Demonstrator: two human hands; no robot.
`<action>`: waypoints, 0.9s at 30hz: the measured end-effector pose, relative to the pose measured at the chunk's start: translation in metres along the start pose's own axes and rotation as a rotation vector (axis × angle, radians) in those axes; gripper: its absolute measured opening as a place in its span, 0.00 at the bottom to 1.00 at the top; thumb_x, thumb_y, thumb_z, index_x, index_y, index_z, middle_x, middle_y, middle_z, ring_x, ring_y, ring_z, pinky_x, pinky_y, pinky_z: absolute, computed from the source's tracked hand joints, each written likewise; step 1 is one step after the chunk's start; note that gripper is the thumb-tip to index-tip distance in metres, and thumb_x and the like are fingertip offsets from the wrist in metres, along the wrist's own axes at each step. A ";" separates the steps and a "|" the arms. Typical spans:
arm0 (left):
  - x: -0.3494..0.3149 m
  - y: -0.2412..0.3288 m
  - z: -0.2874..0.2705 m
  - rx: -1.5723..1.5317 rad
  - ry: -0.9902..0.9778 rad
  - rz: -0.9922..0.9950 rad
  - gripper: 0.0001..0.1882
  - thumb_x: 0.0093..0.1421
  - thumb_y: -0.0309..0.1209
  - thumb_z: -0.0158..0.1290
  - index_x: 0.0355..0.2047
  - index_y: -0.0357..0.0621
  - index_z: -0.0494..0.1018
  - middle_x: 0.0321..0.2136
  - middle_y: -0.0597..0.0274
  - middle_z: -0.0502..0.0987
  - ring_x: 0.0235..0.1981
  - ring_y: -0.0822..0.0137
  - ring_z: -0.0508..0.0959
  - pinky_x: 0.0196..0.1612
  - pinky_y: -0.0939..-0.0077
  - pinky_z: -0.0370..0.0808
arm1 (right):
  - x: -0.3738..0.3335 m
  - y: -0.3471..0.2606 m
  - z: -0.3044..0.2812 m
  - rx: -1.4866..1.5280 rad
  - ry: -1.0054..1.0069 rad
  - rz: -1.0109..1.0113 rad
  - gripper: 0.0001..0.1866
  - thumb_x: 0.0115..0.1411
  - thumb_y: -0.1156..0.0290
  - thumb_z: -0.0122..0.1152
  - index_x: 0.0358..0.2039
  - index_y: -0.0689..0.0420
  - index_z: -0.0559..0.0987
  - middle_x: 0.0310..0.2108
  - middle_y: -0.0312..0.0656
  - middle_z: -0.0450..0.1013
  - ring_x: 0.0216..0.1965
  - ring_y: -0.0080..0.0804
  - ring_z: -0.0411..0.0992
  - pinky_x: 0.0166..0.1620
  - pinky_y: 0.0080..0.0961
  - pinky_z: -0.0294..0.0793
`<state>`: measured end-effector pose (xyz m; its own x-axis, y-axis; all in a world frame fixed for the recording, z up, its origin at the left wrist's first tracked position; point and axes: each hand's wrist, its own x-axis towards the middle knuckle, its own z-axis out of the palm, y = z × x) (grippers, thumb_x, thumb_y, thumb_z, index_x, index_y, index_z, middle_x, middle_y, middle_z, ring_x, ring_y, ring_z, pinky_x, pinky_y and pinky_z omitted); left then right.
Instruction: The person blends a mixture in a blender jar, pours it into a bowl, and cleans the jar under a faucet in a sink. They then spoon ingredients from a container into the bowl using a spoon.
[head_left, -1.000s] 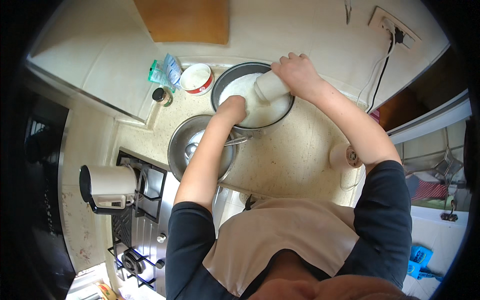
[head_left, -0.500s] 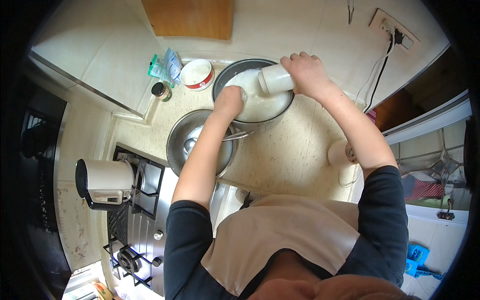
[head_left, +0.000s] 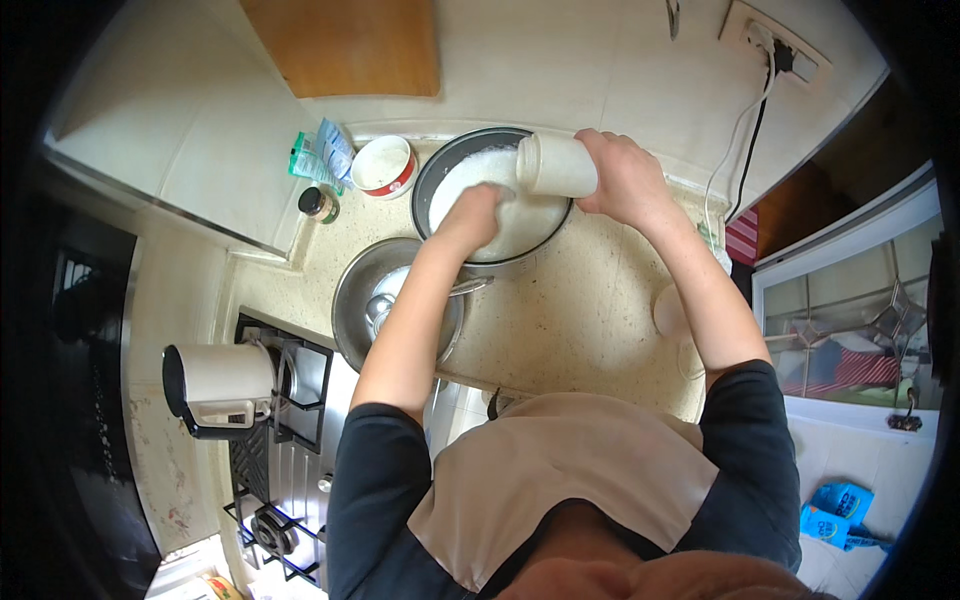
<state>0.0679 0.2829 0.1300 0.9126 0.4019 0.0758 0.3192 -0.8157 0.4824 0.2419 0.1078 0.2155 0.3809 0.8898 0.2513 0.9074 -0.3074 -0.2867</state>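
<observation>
A dark-rimmed round pot [head_left: 425,190] holds milky white liquid [head_left: 525,222] with foam at its far side. My left hand [head_left: 474,218] is curled over the left part of this liquid; its fingertips are at the surface, and whatever they hold is hidden. Above the pot's right side, my right hand [head_left: 625,178] grips the base of a white jar [head_left: 560,166], tipped on its side with its mouth facing left. Partly under my left forearm stands a steel bowl [head_left: 352,300] with a metal ladle [head_left: 472,286] resting in it and some whitish liquid.
A white bowl with a red band [head_left: 385,167], a small dark-lidded jar [head_left: 318,204] and opened packets [head_left: 322,152] stand at the back left. A cream kettle [head_left: 225,375] sits on the gas hob [head_left: 290,480]. Cords hang from the wall socket [head_left: 775,45] at right.
The view has shifted slightly. My right hand has turned the jar a little flatter. My left hand has moved slightly rightward within the pot, its fingers lower in the white liquid.
</observation>
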 end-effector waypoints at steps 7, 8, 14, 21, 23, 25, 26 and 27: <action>-0.015 0.003 -0.011 -0.178 -0.037 -0.071 0.22 0.52 0.11 0.44 0.44 0.39 0.78 0.42 0.48 0.80 0.45 0.55 0.80 0.51 0.70 0.75 | -0.007 0.003 0.008 0.081 0.003 0.003 0.33 0.38 0.69 0.71 0.48 0.54 0.73 0.41 0.47 0.75 0.44 0.48 0.74 0.46 0.39 0.75; -0.016 0.001 -0.014 -0.173 -0.035 -0.086 0.22 0.52 0.11 0.44 0.44 0.39 0.78 0.42 0.48 0.80 0.45 0.55 0.80 0.51 0.70 0.75 | -0.009 0.001 0.004 0.130 -0.026 0.057 0.33 0.38 0.68 0.71 0.49 0.54 0.72 0.42 0.48 0.76 0.45 0.48 0.74 0.46 0.38 0.75; -0.053 0.004 -0.056 -1.504 0.181 -0.336 0.19 0.58 0.14 0.45 0.51 0.23 0.68 0.48 0.39 0.75 0.50 0.49 0.77 0.57 0.63 0.75 | -0.019 0.004 0.010 0.275 -0.053 0.104 0.36 0.38 0.68 0.73 0.50 0.56 0.72 0.43 0.51 0.76 0.46 0.49 0.74 0.48 0.37 0.73; -0.136 -0.047 -0.047 -1.373 0.201 -0.535 0.18 0.55 0.12 0.42 0.46 0.25 0.72 0.43 0.43 0.79 0.47 0.53 0.79 0.52 0.66 0.78 | -0.032 0.003 0.011 0.371 -0.003 0.124 0.35 0.37 0.67 0.75 0.49 0.57 0.73 0.41 0.50 0.77 0.45 0.47 0.75 0.47 0.36 0.74; -0.147 -0.070 -0.027 -0.907 0.113 -0.637 0.16 0.54 0.11 0.46 0.42 0.31 0.76 0.37 0.53 0.82 0.42 0.60 0.81 0.45 0.72 0.78 | -0.032 -0.002 0.011 0.379 -0.003 0.117 0.36 0.36 0.68 0.75 0.49 0.57 0.73 0.41 0.51 0.77 0.45 0.48 0.75 0.48 0.36 0.74; -0.156 -0.107 0.000 -0.458 0.045 -0.509 0.15 0.52 0.18 0.53 0.41 0.35 0.77 0.36 0.51 0.82 0.41 0.55 0.81 0.46 0.68 0.76 | -0.032 -0.013 0.009 0.413 -0.013 0.063 0.37 0.36 0.68 0.76 0.50 0.57 0.72 0.42 0.51 0.77 0.46 0.48 0.75 0.49 0.36 0.74; -0.150 -0.109 0.005 -0.275 -0.017 -0.468 0.15 0.51 0.21 0.56 0.41 0.36 0.77 0.38 0.48 0.81 0.42 0.52 0.80 0.48 0.66 0.75 | -0.032 -0.017 0.008 0.412 -0.012 0.057 0.37 0.36 0.68 0.76 0.50 0.57 0.72 0.42 0.51 0.77 0.46 0.48 0.75 0.49 0.36 0.74; -0.146 -0.110 0.009 -0.275 -0.011 -0.469 0.15 0.51 0.21 0.56 0.41 0.36 0.77 0.38 0.48 0.81 0.42 0.52 0.80 0.48 0.66 0.75 | -0.033 -0.021 0.007 0.426 -0.023 0.052 0.37 0.36 0.68 0.76 0.50 0.57 0.72 0.42 0.51 0.77 0.46 0.48 0.75 0.49 0.36 0.74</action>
<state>-0.0983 0.3098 0.0581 0.6914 0.6911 -0.2106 0.6152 -0.4103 0.6732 0.2090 0.0876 0.2068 0.4152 0.8859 0.2070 0.7311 -0.1895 -0.6554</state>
